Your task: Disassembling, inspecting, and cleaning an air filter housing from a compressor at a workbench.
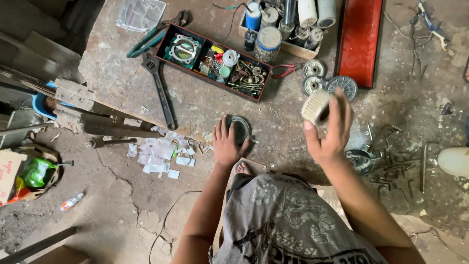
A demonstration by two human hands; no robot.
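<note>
My left hand [225, 142] presses down on a round dark metal part [240, 128] lying on the concrete floor in front of me. My right hand [330, 131] is raised above the floor and grips a pale round brush [315, 106] with its bristles facing left. The brush hangs to the right of the round part, apart from it. Just beyond the brush lie three small round geared discs [341, 86].
A dark tray [215, 61] of gaskets, tape and small hardware sits ahead, with a large adjustable wrench [160, 88] and green-handled pliers [146, 41] to its left. A wooden box of cylinders [286, 24] and a red metal panel [360, 39] are behind. Bent nails [391, 166] litter the right.
</note>
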